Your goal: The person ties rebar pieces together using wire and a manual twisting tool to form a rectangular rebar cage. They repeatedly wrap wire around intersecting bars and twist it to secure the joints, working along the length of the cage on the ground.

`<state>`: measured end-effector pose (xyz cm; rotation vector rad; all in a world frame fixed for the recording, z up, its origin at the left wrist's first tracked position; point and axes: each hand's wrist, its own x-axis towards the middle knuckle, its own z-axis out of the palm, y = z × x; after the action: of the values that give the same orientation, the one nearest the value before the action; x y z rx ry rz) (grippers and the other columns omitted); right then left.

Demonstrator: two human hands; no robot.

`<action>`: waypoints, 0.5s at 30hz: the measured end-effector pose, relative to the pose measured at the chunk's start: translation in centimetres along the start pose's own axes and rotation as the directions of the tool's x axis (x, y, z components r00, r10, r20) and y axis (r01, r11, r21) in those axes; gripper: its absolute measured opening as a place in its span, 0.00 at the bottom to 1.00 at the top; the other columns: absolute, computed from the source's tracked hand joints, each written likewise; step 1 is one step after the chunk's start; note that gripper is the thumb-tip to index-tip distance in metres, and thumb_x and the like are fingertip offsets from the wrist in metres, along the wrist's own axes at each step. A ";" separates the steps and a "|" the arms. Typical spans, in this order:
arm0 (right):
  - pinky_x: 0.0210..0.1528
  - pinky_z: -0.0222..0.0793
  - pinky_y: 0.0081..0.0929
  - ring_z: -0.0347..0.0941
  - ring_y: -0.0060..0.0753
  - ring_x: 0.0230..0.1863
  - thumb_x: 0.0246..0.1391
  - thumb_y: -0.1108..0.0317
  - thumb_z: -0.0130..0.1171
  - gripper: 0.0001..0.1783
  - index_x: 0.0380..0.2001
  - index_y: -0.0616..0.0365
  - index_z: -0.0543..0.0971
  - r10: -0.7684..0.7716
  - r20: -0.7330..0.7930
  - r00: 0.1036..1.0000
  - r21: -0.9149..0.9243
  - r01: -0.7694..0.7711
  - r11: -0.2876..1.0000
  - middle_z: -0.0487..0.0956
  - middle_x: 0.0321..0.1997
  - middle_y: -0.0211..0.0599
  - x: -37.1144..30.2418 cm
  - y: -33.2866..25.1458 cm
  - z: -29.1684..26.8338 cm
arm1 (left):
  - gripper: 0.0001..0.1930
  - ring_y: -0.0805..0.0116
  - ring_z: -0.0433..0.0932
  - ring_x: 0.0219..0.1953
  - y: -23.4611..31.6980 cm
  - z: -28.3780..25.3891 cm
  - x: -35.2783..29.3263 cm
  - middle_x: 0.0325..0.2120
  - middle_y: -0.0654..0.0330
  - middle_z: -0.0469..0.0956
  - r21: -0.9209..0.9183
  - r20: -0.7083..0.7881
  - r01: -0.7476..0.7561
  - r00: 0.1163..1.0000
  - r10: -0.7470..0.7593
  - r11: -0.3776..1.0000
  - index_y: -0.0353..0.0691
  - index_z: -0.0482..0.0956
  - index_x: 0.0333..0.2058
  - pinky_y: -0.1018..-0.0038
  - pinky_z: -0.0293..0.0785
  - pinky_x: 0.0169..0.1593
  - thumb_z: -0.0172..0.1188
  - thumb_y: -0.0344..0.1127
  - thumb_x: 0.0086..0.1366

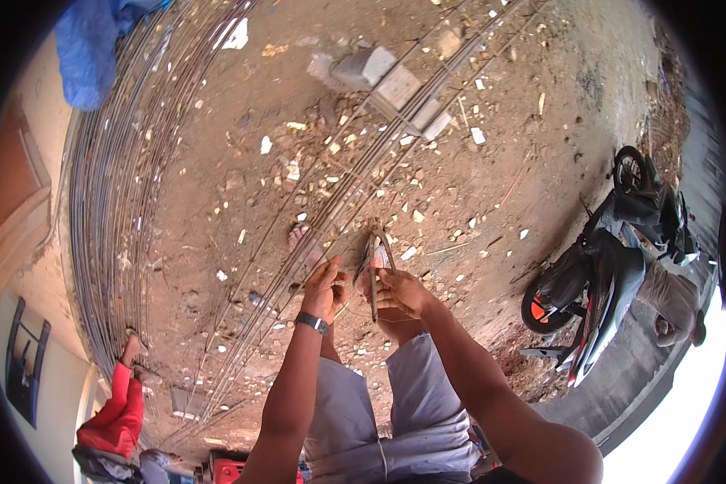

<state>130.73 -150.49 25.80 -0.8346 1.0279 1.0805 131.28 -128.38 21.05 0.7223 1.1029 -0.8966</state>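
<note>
Rust-brown metal pincers [373, 252] in the right hand [406, 292], beside a bundle of long, thin steel rods [369, 164]

Nearest is the person's pair of pale grey cloth shorts [427, 387]. On the near left, another person in bright red trousers [117, 411] is partly in view by the wall.

Just beyond the shorts, the two hands work close together but apart. The right hand's grip is closed around the pincers, which sit between the hands with their head pointing away and their handles toward the body. The left hand [323, 292], below a dark wristwatch [311, 323], has curled fingers near the rods; whether its grip holds anything I cannot tell.

The step in hand looks like close handwork at the rods, with the pincers at the ready. The next move probably calls for a steady left hand and a clear sight of the pincers' tips.

To the right stands a black motorbike with an orange-red wheel hub [605, 282]. Farther off, the rods pass over pale concrete blocks [398, 86]; at far left hangs a crumpled blue tarpaulin [89, 68].
</note>
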 end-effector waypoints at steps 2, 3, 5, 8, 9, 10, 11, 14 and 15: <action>0.49 0.72 0.33 0.77 0.36 0.41 0.72 0.50 0.48 0.23 0.54 0.59 0.74 -0.419 -0.110 0.901 -0.599 0.276 0.752 0.81 0.42 0.38 -1.4 -1.2 -1.8 | 0.19 0.71 0.82 0.28 1.2 3.1 -0.6 0.35 0.58 0.81 0.089 0.046 0.040 0.998 -0.044 0.995 0.43 0.73 0.61 0.77 0.79 0.28 0.54 0.42 0.76; 0.49 0.72 0.33 0.77 0.35 0.42 0.70 0.52 0.52 0.21 0.52 0.60 0.74 -0.460 -0.128 0.879 -0.656 0.273 0.704 0.81 0.42 0.38 -2.4 -2.0 -3.3 | 0.19 0.68 0.84 0.31 1.2 5.5 -0.5 0.36 0.58 0.80 0.097 0.063 0.050 0.996 -0.057 0.994 0.43 0.73 0.61 0.76 0.81 0.30 0.54 0.42 0.76; 0.49 0.72 0.33 0.75 0.34 0.43 0.66 0.56 0.59 0.19 0.49 0.61 0.74 -0.531 -0.126 0.838 -0.754 0.267 0.601 0.81 0.42 0.39 -5.9 -6.4 -3.1 | 0.18 0.65 0.85 0.39 2.1 10.8 -0.7 0.39 0.61 0.80 0.099 0.143 0.039 0.988 -0.053 0.994 0.45 0.72 0.61 0.72 0.84 0.36 0.52 0.42 0.76; 0.43 0.72 0.28 0.76 0.27 0.40 0.62 0.62 0.65 0.19 0.49 0.61 0.72 -0.589 -0.069 0.805 -0.484 0.490 0.725 0.79 0.36 0.35 -6.6 -8.7 -5.2 | 0.16 0.66 0.83 0.42 2.4 19.3 1.4 0.41 0.60 0.79 -0.057 0.204 -0.052 0.977 0.063 0.997 0.44 0.73 0.58 0.71 0.84 0.43 0.52 0.41 0.76; 0.39 0.72 0.27 0.75 0.24 0.36 0.62 0.62 0.65 0.19 0.49 0.61 0.72 -0.529 -0.124 0.840 -0.426 0.436 0.792 0.78 0.35 0.33 -6.9 -9.4 -6.1 | 0.15 0.66 0.82 0.43 2.7 22.1 2.3 0.41 0.60 0.79 -0.112 0.159 -0.072 0.983 0.089 0.991 0.42 0.74 0.56 0.70 0.83 0.43 0.52 0.40 0.76; 0.35 0.71 0.26 0.74 0.21 0.33 0.63 0.63 0.65 0.18 0.48 0.61 0.72 -0.463 -0.168 0.870 -0.367 0.380 0.849 0.78 0.33 0.31 -7.1 -10.0 -7.2 | 0.14 0.66 0.82 0.42 2.8 24.1 3.4 0.40 0.60 0.79 -0.042 0.150 -0.105 0.983 0.110 0.994 0.42 0.75 0.55 0.71 0.83 0.43 0.52 0.40 0.76; 0.33 0.70 0.25 0.73 0.20 0.31 0.63 0.63 0.64 0.17 0.47 0.61 0.73 -0.510 -0.202 0.836 -0.399 0.405 0.823 0.77 0.31 0.29 -6.8 -9.9 -8.9 | 0.14 0.66 0.82 0.42 2.7 26.2 4.7 0.40 0.60 0.79 0.026 0.139 -0.139 0.981 0.134 0.990 0.41 0.75 0.55 0.71 0.83 0.43 0.52 0.39 0.76; 0.32 0.69 0.28 0.72 0.24 0.29 0.63 0.66 0.60 0.10 0.41 0.62 0.76 -0.659 -0.272 0.701 -0.436 0.521 0.734 0.77 0.28 0.32 -8.2 -14.6 -13.5 | 0.14 0.71 0.83 0.39 2.3 33.7 7.7 0.39 0.59 0.82 0.261 0.107 -0.231 0.972 0.210 0.937 0.39 0.78 0.52 0.75 0.80 0.40 0.54 0.40 0.75; 0.33 0.70 0.29 0.73 0.26 0.29 0.63 0.67 0.60 0.09 0.41 0.62 0.76 -0.678 -0.292 0.674 -0.501 0.496 0.709 0.78 0.28 0.34 -8.9 -16.4 -15.5 | 0.15 0.72 0.83 0.38 1.9 35.0 9.5 0.38 0.59 0.83 0.359 0.141 -0.268 0.962 0.232 0.894 0.39 0.78 0.52 0.76 0.80 0.40 0.55 0.41 0.75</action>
<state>141.53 -171.76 30.14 -1.6868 0.8142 0.4994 149.80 -159.53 22.64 1.1012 0.7359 -0.9185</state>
